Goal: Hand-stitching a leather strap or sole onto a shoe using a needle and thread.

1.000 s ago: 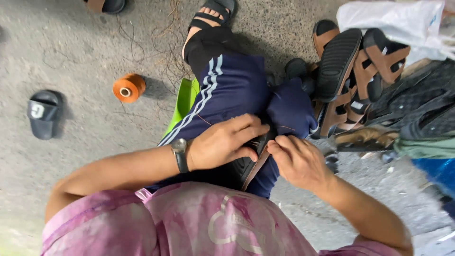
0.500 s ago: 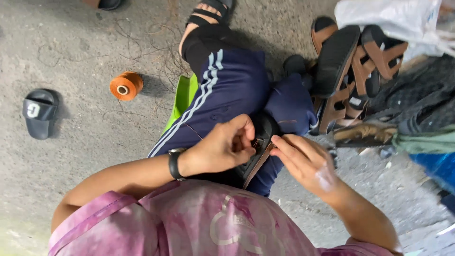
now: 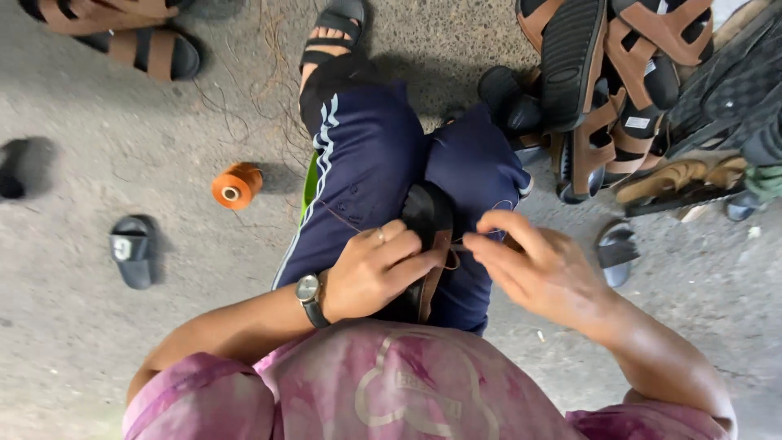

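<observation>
A dark sandal (image 3: 428,220) with a brown edge is seen lying on the lap, between the knees of a seated person in dark blue trousers (image 3: 366,171) with white side stripes. The left hand (image 3: 376,270) is laid over the near part of the sandal, its fingers (image 3: 407,248) curled closed around the sole edge and a brown strap; a ring is worn on one finger and a wristwatch (image 3: 309,292) on the wrist. The right hand (image 3: 542,269) is held just beside the sandal on its right side, thumb and forefinger pinched together near the strap; whether a needle or thread is gripped between them cannot be told, since the spot is too small to read. The remaining right fingers are loosely extended. A pink patterned shirt (image 3: 391,391) fills the lower part of the view. On the concrete floor (image 3: 122,342), an orange thread spool (image 3: 236,186) is noted lying on its side, well apart to the left of the leg, and a small black slide sandal (image 3: 133,250) further left. A heap of brown and black sandals (image 3: 619,90) is piled at the upper right, near the right knee. A foot in a black sandal (image 3: 334,28) is seen at the top.
</observation>
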